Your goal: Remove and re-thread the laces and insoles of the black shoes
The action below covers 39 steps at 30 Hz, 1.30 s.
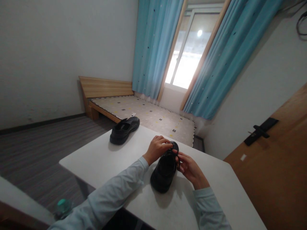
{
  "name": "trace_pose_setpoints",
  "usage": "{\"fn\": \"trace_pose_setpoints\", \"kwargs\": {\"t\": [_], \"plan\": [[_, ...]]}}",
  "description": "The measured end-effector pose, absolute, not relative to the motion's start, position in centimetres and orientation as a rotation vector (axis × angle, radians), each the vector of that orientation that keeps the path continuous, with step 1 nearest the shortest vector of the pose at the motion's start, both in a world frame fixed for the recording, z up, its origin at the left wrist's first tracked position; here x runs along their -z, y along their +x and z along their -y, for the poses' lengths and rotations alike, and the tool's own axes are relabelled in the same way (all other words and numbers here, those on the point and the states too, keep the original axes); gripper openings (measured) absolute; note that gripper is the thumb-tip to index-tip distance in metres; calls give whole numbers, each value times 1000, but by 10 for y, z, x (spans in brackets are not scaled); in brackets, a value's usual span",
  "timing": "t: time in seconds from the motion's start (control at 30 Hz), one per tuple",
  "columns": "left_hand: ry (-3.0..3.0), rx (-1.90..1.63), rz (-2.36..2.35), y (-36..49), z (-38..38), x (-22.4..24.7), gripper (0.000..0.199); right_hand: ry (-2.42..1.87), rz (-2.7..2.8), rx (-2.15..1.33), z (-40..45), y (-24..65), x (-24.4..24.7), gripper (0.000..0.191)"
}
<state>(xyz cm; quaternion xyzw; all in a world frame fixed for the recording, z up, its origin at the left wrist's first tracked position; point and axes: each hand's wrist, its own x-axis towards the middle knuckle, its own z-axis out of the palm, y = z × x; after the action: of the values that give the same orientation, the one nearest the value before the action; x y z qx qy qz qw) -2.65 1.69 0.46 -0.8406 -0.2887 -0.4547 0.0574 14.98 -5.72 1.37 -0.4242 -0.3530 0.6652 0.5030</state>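
A black shoe (163,174) rests on the white table (100,163) in front of me, heel toward me and toe pointing away. My left hand (158,147) reaches over its front part from the left, fingers closed on the upper near the strap. From the right, my right hand (189,167) pinches the dark strap at the shoe's side. Fingers and shoe overlap, so the exact grip is partly hidden. A second black shoe (124,130) stands apart at the table's far left edge, opening upward.
Behind the table is a bed (153,116) with a patterned mattress and wooden headboard (107,88). Blue curtains (155,48) frame a bright window. A wooden door (275,159) is on the right. A bottle with a green cap (62,203) stands low at left.
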Motion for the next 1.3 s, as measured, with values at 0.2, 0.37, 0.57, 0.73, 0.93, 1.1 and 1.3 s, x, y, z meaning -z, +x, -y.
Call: {"fn": "trace_pose_setpoints", "kwargs": {"t": [0.2, 0.37, 0.57, 0.73, 0.93, 1.1, 1.3], "plan": [[-2618, 1653, 1060, -21, -20, -3, 13, -1087, 838, -1553, 59, 147, -17, 35], [-2773, 1700, 1101, -17, -18, -5, 10, -1181, 1015, -1352, 61, 143, -17, 35], [-3065, 1687, 1209, -19, -16, -13, 12, -1298, 1208, -1084, 61, 141, -11, 43], [-3229, 1573, 1310, -22, -19, -15, 14, -1374, 1336, -824, 62, 136, -10, 39], [-3441, 1555, 1271, -26, -23, -13, 24, -1380, 1371, -695, 69, 124, -15, 37], [-3587, 1619, 1259, -25, -22, -13, 26, -1376, 1418, -630, 70, 123, -14, 34], [-3624, 1487, 1194, -24, -21, -14, 23, -1379, 1395, -715, 66, 132, -16, 30]]}}
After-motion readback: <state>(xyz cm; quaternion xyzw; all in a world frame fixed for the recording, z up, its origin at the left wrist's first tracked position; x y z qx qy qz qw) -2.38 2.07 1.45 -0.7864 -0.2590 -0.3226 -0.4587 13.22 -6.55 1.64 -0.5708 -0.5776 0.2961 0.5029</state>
